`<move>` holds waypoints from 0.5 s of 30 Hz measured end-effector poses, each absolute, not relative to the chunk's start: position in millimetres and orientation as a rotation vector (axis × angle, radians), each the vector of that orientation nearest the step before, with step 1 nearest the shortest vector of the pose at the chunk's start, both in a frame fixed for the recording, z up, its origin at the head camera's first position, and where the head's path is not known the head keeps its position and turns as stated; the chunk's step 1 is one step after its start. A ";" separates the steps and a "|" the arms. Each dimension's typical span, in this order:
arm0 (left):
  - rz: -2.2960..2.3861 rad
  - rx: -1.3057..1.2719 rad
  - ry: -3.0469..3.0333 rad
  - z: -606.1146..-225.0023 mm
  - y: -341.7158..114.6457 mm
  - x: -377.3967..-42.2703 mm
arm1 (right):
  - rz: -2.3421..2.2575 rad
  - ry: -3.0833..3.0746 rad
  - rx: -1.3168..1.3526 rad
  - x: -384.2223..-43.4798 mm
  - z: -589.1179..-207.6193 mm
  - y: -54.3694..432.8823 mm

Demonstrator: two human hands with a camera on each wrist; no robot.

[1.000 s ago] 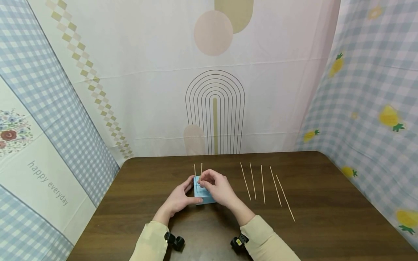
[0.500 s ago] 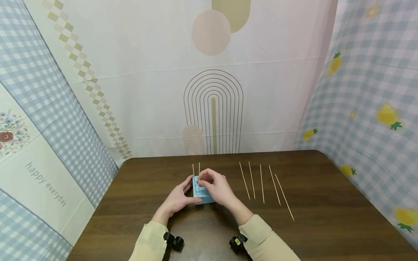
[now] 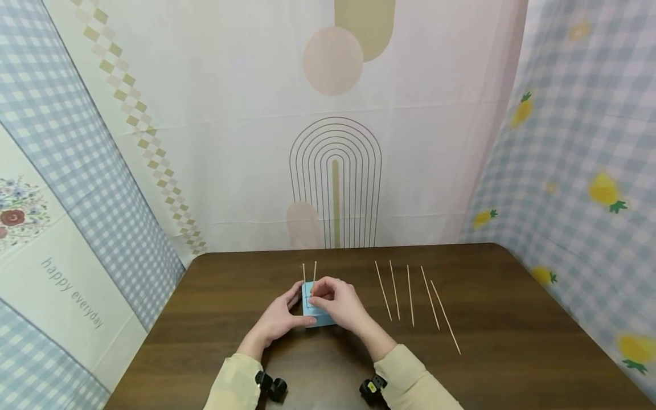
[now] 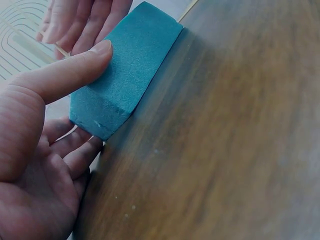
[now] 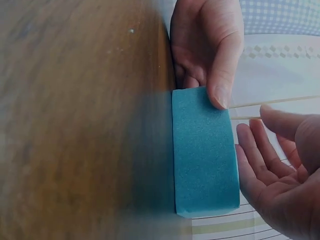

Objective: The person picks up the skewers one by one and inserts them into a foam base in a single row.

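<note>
Block [image 5: 205, 150]; blue; 2 upright sticks [image 3: 304, 272]; left fingers [image 4: 80, 70] grip block; right fingers [image 5: 285, 122] pinch stick [image 3: 315, 273]

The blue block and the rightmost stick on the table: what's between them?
In the head view: the right hand, partly hiding the blue block, then four sticks before the rightmost stick.

Head view: from above and farther off, facing forward and down across the surface [image 3: 517, 324]. Left and right wrist views: close in, rolled sideways, facing the blue block [image 5: 205, 155] from my side; both share it with my left grip [image 3: 278, 319] and right grip [image 3: 343, 306].
</note>
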State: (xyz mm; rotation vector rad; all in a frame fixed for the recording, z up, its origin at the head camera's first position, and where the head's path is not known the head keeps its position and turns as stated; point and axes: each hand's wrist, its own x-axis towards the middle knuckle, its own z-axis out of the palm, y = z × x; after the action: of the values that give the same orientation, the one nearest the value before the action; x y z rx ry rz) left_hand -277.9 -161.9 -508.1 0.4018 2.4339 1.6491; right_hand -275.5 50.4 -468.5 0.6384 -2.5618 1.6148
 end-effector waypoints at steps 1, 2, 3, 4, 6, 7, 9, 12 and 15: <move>1.646 0.400 2.436 -508.4 -161.7 -278.0 | 1.603 -2.570 0.623 -275.1 -468.7 50.2; 1.644 0.401 2.436 -508.5 -161.5 -278.1 | 1.589 -2.570 0.616 -274.8 -468.8 50.1; 1.643 0.402 2.435 -508.6 -161.2 -278.4 | 1.583 -2.572 0.602 -274.3 -468.2 49.9; 1.644 0.403 2.433 -508.6 -161.0 -278.6 | 1.581 -2.574 0.591 -273.9 -467.6 49.8; 1.647 0.403 2.429 -508.6 -160.7 -278.9 | 1.570 -2.572 0.589 -273.8 -467.1 49.6; 1.650 0.401 2.426 -508.6 -160.7 -279.0 | 1.570 -2.571 0.591 -273.6 -466.5 49.4; 1.657 0.400 2.421 -508.8 -161.1 -279.0 | 1.571 -2.569 0.592 -273.4 -465.3 49.1; 1.664 0.401 2.417 -509.3 -161.8 -279.3 | 1.567 -2.562 0.600 -272.7 -463.8 48.8; 1.666 0.400 2.414 -509.8 -162.5 -279.0 | 1.562 -2.562 0.607 -271.9 -463.6 48.5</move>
State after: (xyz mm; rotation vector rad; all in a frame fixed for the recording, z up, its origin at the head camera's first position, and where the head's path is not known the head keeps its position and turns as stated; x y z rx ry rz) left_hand -279.0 -162.5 -509.8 0.4001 2.4140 1.6660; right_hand -271.9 48.5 -463.6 0.6069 -2.5621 1.5617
